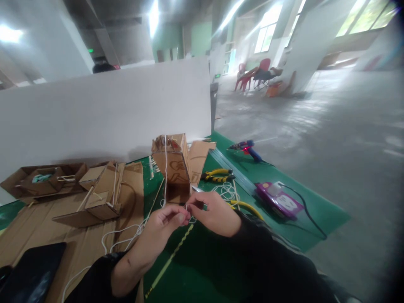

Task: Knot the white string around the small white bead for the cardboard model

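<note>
My left hand (166, 223) and my right hand (216, 212) meet at the middle of the green table (189, 265). The fingertips of both are pinched on white string (135, 232), which trails off to the left. A silvery pointed tool (197, 189) sticks out by my right hand; how it is held is hidden. Just beyond my hands stands a cardboard structure (176, 166) with a white string running down its front. A thin yellowish strip (172, 259) lies on the table below my hands.
Yellow-black pliers (217, 175), a tangle of string (227, 191), a glue gun (249, 150) and a purple power strip (279, 202) lie to the right. Cardboard pieces (101, 193) and a black flat object (34, 269) are at left. A white panel (110, 113) stands behind.
</note>
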Demonstrator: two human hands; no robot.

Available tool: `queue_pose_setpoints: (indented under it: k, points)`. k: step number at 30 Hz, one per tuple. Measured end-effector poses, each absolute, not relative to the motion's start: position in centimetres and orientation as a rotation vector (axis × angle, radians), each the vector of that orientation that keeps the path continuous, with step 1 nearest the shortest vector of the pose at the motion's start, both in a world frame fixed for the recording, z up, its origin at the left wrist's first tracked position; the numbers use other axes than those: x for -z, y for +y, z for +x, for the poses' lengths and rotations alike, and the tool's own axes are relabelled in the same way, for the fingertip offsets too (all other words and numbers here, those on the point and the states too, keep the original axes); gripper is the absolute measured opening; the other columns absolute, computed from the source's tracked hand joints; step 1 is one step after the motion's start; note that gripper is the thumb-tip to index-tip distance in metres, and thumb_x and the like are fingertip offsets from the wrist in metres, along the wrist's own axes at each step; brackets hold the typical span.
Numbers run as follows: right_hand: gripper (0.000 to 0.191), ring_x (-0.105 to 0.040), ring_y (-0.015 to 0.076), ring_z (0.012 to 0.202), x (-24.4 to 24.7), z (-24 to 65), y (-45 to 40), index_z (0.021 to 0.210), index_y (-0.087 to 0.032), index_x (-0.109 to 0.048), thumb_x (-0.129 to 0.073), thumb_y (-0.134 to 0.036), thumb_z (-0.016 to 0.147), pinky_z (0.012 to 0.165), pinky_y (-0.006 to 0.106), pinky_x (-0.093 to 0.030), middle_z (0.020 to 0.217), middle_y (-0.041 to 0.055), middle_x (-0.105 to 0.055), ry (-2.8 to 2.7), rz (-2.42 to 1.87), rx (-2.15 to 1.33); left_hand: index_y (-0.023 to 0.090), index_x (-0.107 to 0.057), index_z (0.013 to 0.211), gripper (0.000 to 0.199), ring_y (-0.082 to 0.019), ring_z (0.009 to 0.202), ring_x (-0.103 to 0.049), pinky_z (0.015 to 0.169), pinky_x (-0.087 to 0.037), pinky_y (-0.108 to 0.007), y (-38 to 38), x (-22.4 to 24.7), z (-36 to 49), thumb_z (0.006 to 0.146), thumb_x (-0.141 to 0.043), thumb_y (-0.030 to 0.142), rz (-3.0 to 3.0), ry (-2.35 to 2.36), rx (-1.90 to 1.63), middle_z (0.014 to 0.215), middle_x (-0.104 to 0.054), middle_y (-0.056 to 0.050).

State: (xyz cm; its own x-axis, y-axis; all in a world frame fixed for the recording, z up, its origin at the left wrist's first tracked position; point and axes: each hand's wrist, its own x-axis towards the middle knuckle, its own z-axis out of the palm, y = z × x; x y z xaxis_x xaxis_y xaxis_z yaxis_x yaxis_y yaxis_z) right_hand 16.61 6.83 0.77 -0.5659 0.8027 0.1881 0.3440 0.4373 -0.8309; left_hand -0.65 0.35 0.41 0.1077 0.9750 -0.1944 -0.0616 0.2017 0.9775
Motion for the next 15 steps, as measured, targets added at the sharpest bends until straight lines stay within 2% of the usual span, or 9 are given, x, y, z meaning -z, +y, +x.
queue_pose_setpoints:
  k: [5,11,15]
  points:
    - [0.014,-0.055,0.0111,0.058,-1.0,16.5,7.0,0.074,-0.015,-0.065,-0.054,-0.018,0.082,0.054,0.020,-0.039,0.063,-0.0006,-0.063,-2.145,-0.965,-1.013,0.017,-0.068,0.089,0.017,-0.020,0.085,-0.063,0.078,-0.047,-0.028,0.6,-0.4,-0.8,0.084,-0.062,0.032,1.350,1.308,-1.022,0.092,-0.069,-0.006]
    - [0.009,-0.053,0.0097,0.055,-2.7,15.5,6.8,0.072,-0.017,-0.062,-0.055,-0.015,0.079,0.051,0.019,-0.036,0.061,-0.0027,-0.061,-2.269,-0.886,-0.988,0.021,-0.064,0.107,0.024,-0.022,0.088,-0.063,0.081,-0.046,-0.031,-0.1,-0.1,-1.8,0.085,-0.060,0.030,1.544,1.550,-1.128,0.093,-0.068,-0.006]
    - [0.011,-0.053,0.0100,0.055,-4.0,14.7,6.2,0.073,-0.018,-0.063,-0.055,-0.017,0.081,0.051,0.020,-0.035,0.062,-0.0026,-0.062,-2.311,-0.844,-0.979,0.024,-0.074,0.097,0.019,-0.022,0.083,-0.063,0.076,-0.045,-0.029,-0.9,-0.5,-2.4,0.086,-0.058,0.030,1.721,1.629,-1.181,0.088,-0.069,-0.007]
